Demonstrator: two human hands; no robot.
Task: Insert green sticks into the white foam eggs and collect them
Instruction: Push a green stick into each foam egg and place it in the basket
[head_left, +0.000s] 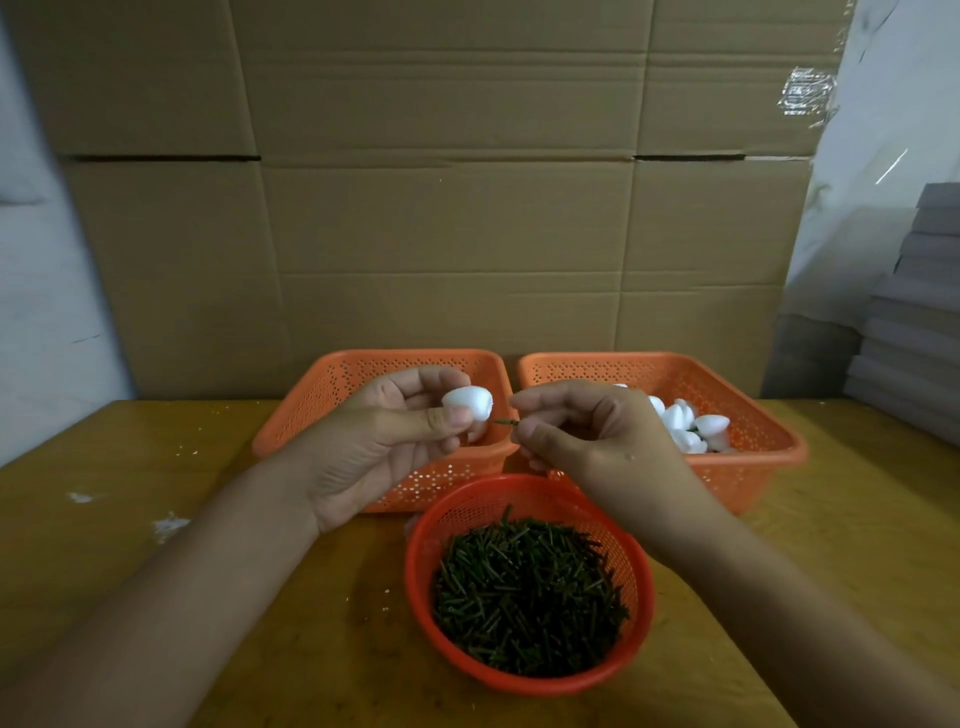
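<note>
Cardboard wall (441, 208) beyond both hands. Tabletop (260, 623) beneath. Two square baskets: one (322, 405) behind left hand, other (753, 441) behind right hand, holding eggs (691, 426). Round basket (524, 587) of sticks (524, 592) below right hand. Left hand (384, 441) grips egg (467, 402) between thumb and fingers. Right hand (582, 431) pinches stick (505, 422), tip just beside egg.

I see a matt white foam egg (467, 402), perforated orange plastic baskets (753, 441), a worn wooden tabletop (260, 597), and plain brown cardboard (441, 208) behind the baskets.
</note>
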